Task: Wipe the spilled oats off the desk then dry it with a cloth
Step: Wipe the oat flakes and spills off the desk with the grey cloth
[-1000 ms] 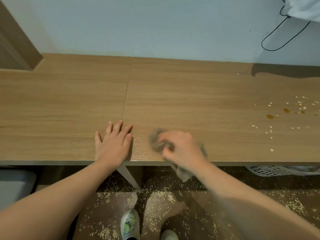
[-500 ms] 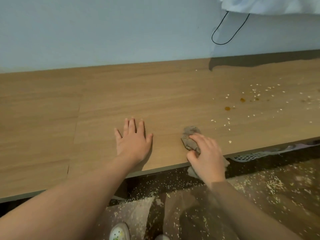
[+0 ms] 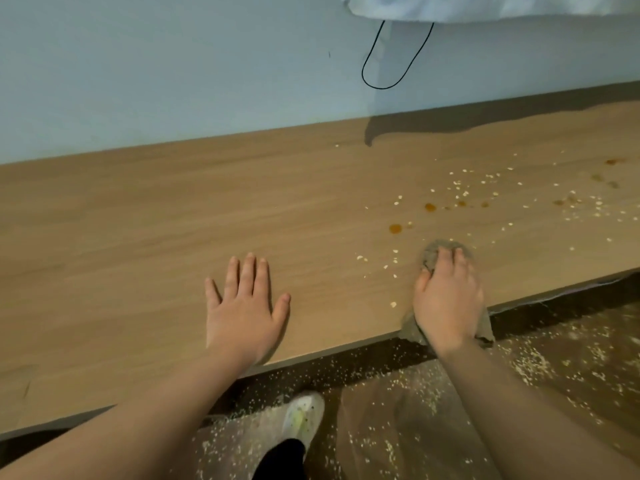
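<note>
Left hand (image 3: 242, 306) flat on desk (image 3: 138, 220), fingers spread. Right hand (image 3: 448, 299) curled over grey cloth (image 3: 431, 252), pressing it at near desk edge. Oats (image 3: 460, 188), brown drops (image 3: 395, 229) lie just beyond cloth. Floor (image 3: 571, 341) littered with oats; shoe (image 3: 303, 415) below.

**Pale wall, wood counter, dark floor**

A plain pale blue-grey wall (image 3: 173, 81) runs across the far side, evenly lit. At the far right, white fabric (image 3: 485, 6) hangs in from the top edge, and a thin black cable (image 3: 381, 85) loops down the wall below it. A long counter (image 3: 138, 220) with a light wood grain sits against the wall. A soft shadow (image 3: 485, 116) lies along its far right edge. Near, below the counter's front edge, is a dark brown glossy floor (image 3: 554, 341).
</note>
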The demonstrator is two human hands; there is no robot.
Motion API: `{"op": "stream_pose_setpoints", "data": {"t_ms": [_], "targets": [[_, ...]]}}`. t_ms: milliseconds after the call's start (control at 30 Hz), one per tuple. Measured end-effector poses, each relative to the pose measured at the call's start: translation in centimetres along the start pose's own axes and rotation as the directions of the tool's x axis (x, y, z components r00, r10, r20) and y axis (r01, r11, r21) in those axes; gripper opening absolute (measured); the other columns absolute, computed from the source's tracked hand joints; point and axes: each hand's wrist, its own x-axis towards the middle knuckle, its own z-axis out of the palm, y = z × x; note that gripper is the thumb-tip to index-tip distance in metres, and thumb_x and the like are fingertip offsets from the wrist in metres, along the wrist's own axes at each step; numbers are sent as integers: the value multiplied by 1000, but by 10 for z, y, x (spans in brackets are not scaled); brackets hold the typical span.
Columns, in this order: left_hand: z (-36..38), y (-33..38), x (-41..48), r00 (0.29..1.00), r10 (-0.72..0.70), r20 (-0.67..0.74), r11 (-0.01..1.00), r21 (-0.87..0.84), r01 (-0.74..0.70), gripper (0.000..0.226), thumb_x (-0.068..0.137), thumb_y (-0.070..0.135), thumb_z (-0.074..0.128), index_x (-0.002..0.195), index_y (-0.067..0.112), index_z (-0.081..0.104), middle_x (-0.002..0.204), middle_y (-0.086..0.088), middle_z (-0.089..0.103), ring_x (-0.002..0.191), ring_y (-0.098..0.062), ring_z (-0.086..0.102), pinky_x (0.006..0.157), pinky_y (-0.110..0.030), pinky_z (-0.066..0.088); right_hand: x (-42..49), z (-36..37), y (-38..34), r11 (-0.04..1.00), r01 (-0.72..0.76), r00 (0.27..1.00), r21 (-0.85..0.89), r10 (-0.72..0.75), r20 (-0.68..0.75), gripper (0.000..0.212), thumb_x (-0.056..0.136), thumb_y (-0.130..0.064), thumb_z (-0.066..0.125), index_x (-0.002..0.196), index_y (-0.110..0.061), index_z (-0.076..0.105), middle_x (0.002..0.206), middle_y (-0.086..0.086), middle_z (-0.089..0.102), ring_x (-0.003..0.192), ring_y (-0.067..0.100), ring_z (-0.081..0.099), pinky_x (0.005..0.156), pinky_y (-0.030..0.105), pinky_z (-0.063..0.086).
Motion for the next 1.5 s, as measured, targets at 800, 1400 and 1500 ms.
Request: {"op": "stream_pose_setpoints", "data": {"t_ms": [800, 1400, 1500], "targets": [[-22, 89, 126, 973, -220, -69, 974, -73, 215, 65, 94, 53, 7, 151, 23, -4, 158, 5, -11, 144, -17, -16, 112, -58, -3, 138, 6, 15, 761, 547, 835, 349, -523, -167, 37, 77, -7, 56, 113, -3, 62, 112, 13, 65, 106, 29, 60, 91, 46, 48], [-23, 92, 127, 962, -247, -118, 968, -74, 239, 66, 93, 56, 9, 151, 27, -3, 158, 8, -9, 144, -15, -13, 114, -54, -1, 178, -4, -4, 729, 679, 732, 83, -681, -4, 46, 97, -34, 39, 142, -29, 34, 144, -9, 39, 132, 14, 32, 106, 36, 21], [-22, 91, 128, 963, -244, -118, 969, -68, 237, 66, 92, 57, 8, 150, 28, -4, 158, 8, -9, 144, -15, -13, 114, -53, -2, 224, 1, 14, 926, 343, 929, 157, -309, -205, 43, 92, -25, 50, 134, -26, 43, 133, -1, 51, 121, 25, 42, 94, 39, 28]]}}
